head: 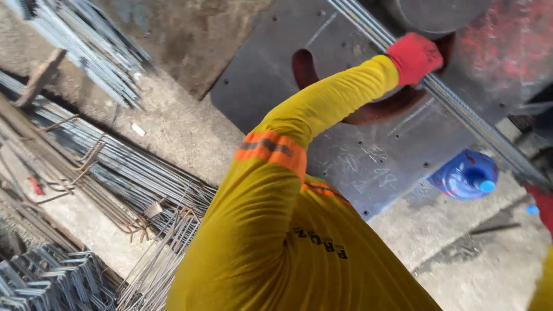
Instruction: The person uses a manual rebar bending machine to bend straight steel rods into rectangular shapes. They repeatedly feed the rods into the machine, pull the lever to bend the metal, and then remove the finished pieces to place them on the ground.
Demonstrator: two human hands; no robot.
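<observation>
**Holding rebar on a bender plate: item notes**

Item 1. Left hand (415,57), red work glove, yellow sleeve with an orange reflective band. At 1 o'clock in the view. The gloved fingers are curled shut over the ribbed rebar bundle (461,109).

Item 2. Rebar bundle. A few bars lie side by side on the dark steel plate (357,144), running from 12 o'clock down to 3 o'clock. They pass just beside the round bending disc (432,11) and the rust-coloured curved slot (305,69).

Item 3. Right hand (541,204). Only a strip of red glove shows at the 3 o'clock edge, near the bars' lower end. I cannot tell whether its fingers are apart or closed.

Item 4. Blue water bottle (464,175), standing off the plate's corner at 4 o'clock.

Item 5. Straight rebar stock (115,167) at 9 o'clock and bent stirrups (52,282) at 7 o'clock, on the concrete floor (173,126).

Handling note (judgement): keep the bars flat and level with each other on the plate. Grip on the outside of the bundle, with the glove and sleeve well clear of the disc and slot. Each hand is best placed where it can steady the long free length.
</observation>
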